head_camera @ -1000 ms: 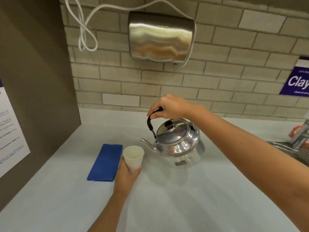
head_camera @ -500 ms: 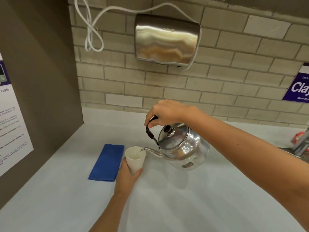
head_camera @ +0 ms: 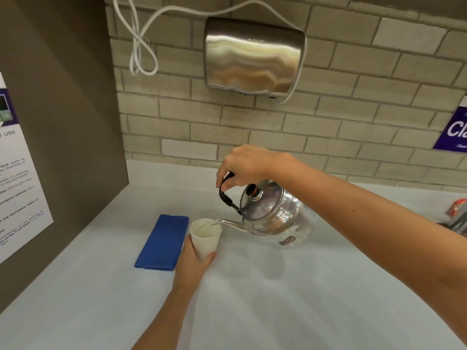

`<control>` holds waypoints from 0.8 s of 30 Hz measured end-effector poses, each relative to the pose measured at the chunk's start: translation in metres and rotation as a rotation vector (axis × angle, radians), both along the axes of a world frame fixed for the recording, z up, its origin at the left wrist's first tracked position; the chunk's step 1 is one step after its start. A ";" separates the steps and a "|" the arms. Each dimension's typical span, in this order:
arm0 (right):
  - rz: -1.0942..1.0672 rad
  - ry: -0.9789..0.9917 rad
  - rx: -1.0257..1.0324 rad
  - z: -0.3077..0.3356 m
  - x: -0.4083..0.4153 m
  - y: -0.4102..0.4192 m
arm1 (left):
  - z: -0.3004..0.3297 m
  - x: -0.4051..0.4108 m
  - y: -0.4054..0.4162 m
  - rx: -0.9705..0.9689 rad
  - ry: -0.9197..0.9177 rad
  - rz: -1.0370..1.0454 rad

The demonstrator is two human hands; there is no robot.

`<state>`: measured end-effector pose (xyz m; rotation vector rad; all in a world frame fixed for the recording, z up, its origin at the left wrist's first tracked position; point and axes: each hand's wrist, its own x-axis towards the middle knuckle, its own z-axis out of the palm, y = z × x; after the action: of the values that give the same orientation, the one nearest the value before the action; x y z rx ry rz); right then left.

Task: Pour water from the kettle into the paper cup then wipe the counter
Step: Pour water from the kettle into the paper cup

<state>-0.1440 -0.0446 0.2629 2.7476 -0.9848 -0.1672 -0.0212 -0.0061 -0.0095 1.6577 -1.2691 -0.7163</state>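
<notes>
My right hand (head_camera: 246, 165) grips the black handle of a shiny steel kettle (head_camera: 278, 218), which hangs tilted above the counter with its spout over the rim of a white paper cup (head_camera: 204, 236). A thin stream of water runs from the spout into the cup. My left hand (head_camera: 193, 263) wraps around the cup's lower part from below and holds it slightly tilted. A folded blue cloth (head_camera: 163, 242) lies flat on the pale counter (head_camera: 303, 299) just left of the cup.
A steel hand dryer (head_camera: 254, 55) with a white cable hangs on the brick wall above. A brown side panel (head_camera: 63, 122) with a poster closes off the left. At the right edge are a red item (head_camera: 456, 210) and part of a sink.
The kettle has been lifted off the counter and tipped further toward the cup. Its spout now reaches over the rim and water flows. The left hand has kept hold of the cup.
</notes>
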 end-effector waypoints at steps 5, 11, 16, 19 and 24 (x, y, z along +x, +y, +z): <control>0.024 0.028 -0.021 0.001 0.000 -0.001 | -0.002 0.000 -0.001 0.003 -0.007 0.016; 0.018 0.037 -0.041 0.008 0.000 0.000 | -0.004 0.000 -0.002 -0.012 0.001 0.028; 0.003 0.036 -0.046 0.011 -0.002 0.000 | -0.007 0.001 -0.003 -0.024 0.022 0.027; 0.001 0.035 -0.046 0.012 -0.003 0.001 | -0.008 0.001 -0.003 -0.028 0.017 0.025; -0.006 0.044 -0.062 0.013 -0.006 0.001 | -0.009 0.001 -0.004 -0.037 0.016 0.026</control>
<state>-0.1500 -0.0441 0.2756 2.6740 -0.9699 -0.1933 -0.0205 -0.0096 -0.0182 1.6327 -1.2400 -0.6857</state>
